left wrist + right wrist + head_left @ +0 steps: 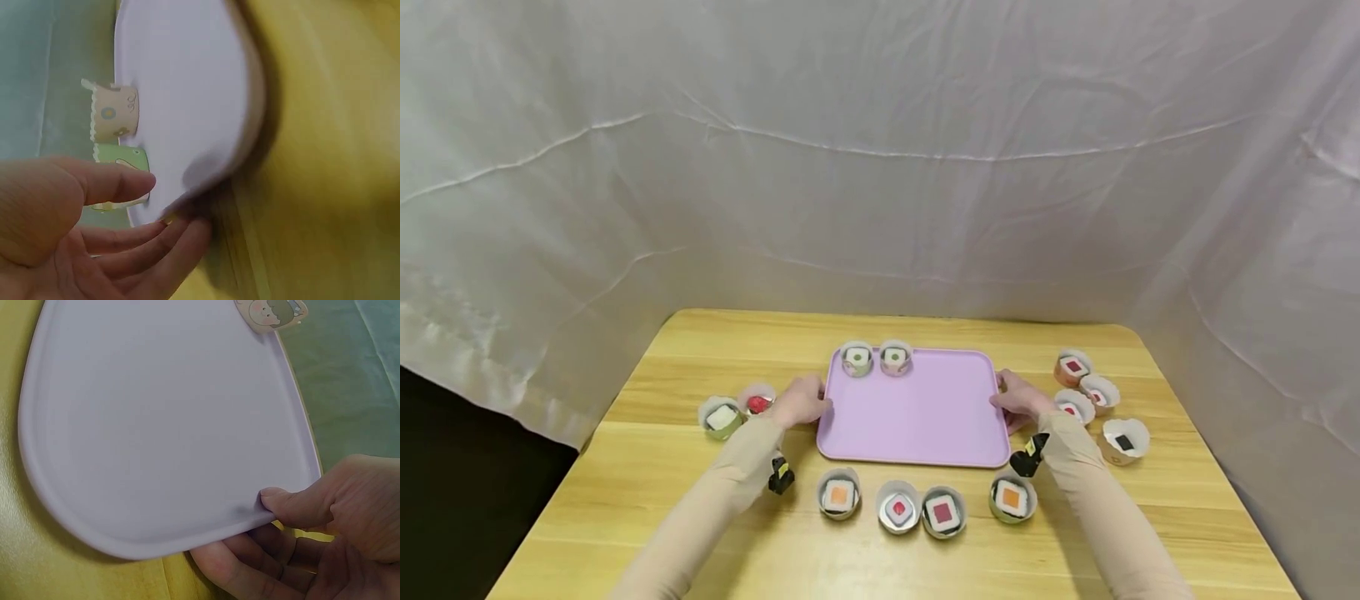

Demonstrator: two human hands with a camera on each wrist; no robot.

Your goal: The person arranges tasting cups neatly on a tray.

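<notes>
A lilac tray lies between both hands, and two paper cups holding white sushi pieces with green centres stand in its far left corner. At its left edge the left hand holds the rim, thumb above and fingers beneath; the left wrist view shows this hand close to a green cup. My right hand grips the opposite edge. In the right wrist view, the thumb of that hand presses on the rim and the fingers curl below it.
Paper cups with sushi pieces stand around the tray: a white-topped cup and a red-topped cup at left, several in front, including an orange-centred one, and several at right. Light fabric hangs behind the wooden table.
</notes>
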